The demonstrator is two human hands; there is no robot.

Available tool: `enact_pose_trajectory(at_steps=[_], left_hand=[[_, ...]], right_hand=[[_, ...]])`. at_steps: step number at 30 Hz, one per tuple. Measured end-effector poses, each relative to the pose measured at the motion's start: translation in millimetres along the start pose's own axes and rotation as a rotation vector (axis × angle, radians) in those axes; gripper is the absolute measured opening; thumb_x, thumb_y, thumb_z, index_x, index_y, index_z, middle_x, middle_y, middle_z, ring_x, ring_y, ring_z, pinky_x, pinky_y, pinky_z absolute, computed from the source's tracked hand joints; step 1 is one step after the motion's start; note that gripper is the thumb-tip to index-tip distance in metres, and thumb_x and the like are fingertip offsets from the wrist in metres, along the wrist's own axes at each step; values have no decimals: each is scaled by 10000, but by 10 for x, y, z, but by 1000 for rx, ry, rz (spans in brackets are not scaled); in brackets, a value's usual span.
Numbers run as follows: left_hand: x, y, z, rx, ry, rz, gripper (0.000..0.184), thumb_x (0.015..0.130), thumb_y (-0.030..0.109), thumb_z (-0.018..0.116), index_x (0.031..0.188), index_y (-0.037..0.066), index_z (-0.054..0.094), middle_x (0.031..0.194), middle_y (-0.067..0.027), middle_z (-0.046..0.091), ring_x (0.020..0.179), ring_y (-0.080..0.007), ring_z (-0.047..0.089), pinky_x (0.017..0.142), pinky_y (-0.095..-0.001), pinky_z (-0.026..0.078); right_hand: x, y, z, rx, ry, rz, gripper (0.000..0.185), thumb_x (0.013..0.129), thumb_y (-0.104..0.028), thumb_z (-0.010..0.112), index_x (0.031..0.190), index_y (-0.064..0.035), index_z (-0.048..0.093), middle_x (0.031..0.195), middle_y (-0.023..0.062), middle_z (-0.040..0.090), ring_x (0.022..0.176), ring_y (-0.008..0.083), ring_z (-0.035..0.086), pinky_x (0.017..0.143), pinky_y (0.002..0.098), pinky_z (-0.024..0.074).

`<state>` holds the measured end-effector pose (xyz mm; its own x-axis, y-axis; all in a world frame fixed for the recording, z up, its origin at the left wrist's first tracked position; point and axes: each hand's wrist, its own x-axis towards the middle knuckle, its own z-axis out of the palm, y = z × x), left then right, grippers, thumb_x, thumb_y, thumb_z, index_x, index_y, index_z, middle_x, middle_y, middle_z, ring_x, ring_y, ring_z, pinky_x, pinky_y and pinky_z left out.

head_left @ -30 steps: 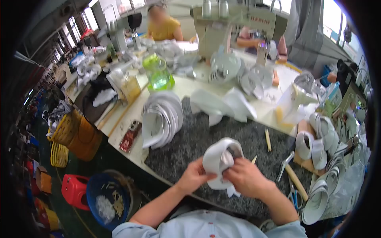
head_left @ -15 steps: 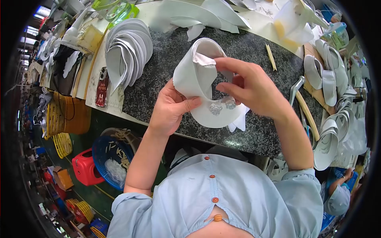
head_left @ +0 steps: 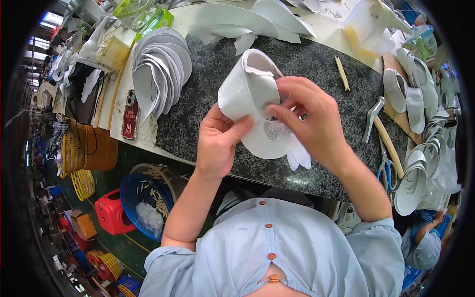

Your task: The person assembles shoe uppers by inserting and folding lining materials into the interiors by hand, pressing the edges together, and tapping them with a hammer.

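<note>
Between my two hands, above the dark speckled work slab (head_left: 203, 64), is a white shoe upper (head_left: 236, 91) curled into a loop. My left hand (head_left: 217, 141) grips its lower left side, thumb on the outside near the middle. On the right, my right hand (head_left: 316, 116) pinches the inner flap between thumb and fingers. A silvery sparkling ornament (head_left: 273, 130) shows on the lower part of the upper, partly covered by my right hand. White pointed strips (head_left: 298, 154) hang or lie just beneath it; I cannot tell whether they are attached.
A stack of white cut pieces (head_left: 161, 74) and a phone (head_left: 130, 116) lie left. To the right are a metal tool (head_left: 371, 121), scissors (head_left: 385, 171) and white shoe parts (head_left: 411, 183). A blue basket (head_left: 127, 210) and red stool (head_left: 110, 214) stand below. Another person's sleeve (head_left: 424, 250) shows far right.
The inner flap has been drawn toward the right and now closes the gap inside the loop. My right hand has shifted slightly right and down, covering more of the ornament.
</note>
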<state>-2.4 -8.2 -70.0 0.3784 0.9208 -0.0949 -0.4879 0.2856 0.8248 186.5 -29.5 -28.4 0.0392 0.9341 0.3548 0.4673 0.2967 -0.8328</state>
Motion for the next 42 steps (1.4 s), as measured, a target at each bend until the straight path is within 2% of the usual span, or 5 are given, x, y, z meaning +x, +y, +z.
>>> enact_pose_trajectory(at_steps=[3, 8, 18, 24, 42], left_hand=[[0, 5, 36, -9, 16, 27, 384, 891, -35, 650, 1260, 14, 560, 1154, -98, 662, 1039, -179, 656, 912, -321, 543], [-15, -65, 100, -33, 30, 36, 376, 897, -37, 645, 1258, 24, 564, 1146, -98, 667, 1025, -170, 656, 896, -317, 542], [-91, -144, -34, 80, -1, 41, 389, 911, 33, 672, 1280, 44, 549, 1194, -80, 640, 1067, -165, 632, 919, -317, 524], [1, -34, -99, -387, -80, -115, 436, 902, 97, 697, 1298, 52, 520, 1237, -94, 618, 1160, -206, 598, 1017, -385, 480], [31, -146, -153, -408, -112, -26, 340, 948, 80, 616, 1270, 67, 507, 1274, -115, 601, 1195, -235, 582, 1052, -397, 459]], right_hand=[[-101, 58, 14, -94, 203, -57, 240, 790, -56, 771, 1012, -6, 697, 999, 98, 693, 817, 164, 667, 683, 273, 533], [-228, 67, 173, -200, 114, -195, 176, 787, -174, 768, 913, -65, 713, 881, 83, 697, 805, 269, 653, 854, 390, 465], [-199, 59, 104, -62, -62, 54, 96, 794, -104, 732, 874, -59, 706, 796, 92, 682, 748, 277, 633, 826, 388, 443], [-223, 57, 132, -147, -195, -267, 128, 772, 2, 662, 848, -63, 582, 789, 76, 597, 792, 280, 595, 837, 384, 429], [-179, 95, 296, -74, 1, -110, 128, 799, -94, 726, 862, -56, 622, 784, 76, 646, 762, 269, 623, 799, 395, 428]])
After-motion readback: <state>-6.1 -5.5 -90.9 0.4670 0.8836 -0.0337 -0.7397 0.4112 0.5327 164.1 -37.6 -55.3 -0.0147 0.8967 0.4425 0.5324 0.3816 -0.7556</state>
